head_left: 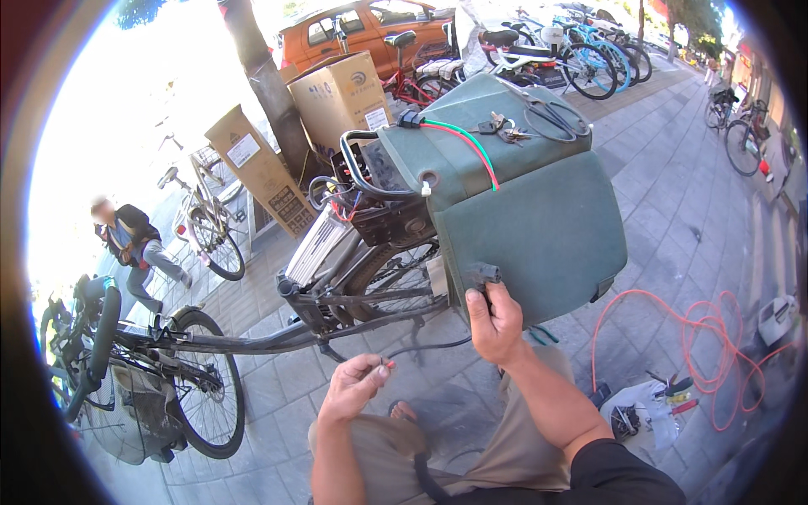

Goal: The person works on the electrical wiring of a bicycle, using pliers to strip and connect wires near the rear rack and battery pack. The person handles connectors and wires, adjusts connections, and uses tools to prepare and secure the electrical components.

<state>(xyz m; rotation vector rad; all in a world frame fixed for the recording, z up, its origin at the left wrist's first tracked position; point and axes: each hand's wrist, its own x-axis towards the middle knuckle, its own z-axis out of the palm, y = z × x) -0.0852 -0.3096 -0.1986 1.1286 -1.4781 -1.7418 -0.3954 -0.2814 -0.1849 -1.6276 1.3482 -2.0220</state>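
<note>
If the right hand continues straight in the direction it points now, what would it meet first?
Most likely the green bag, with the small dark part held in the right hand leading; the gap, if any, is unclear.

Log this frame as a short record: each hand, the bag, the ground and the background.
Left hand: pinching a small red-orange piece
Right hand: gripping a small dark block
Bag: green saddlebag over the rear of a bicycle
On bag: keys, red and green wires
Ground, right: orange cord, hand tools
Background: cardboard boxes, orange car
</note>
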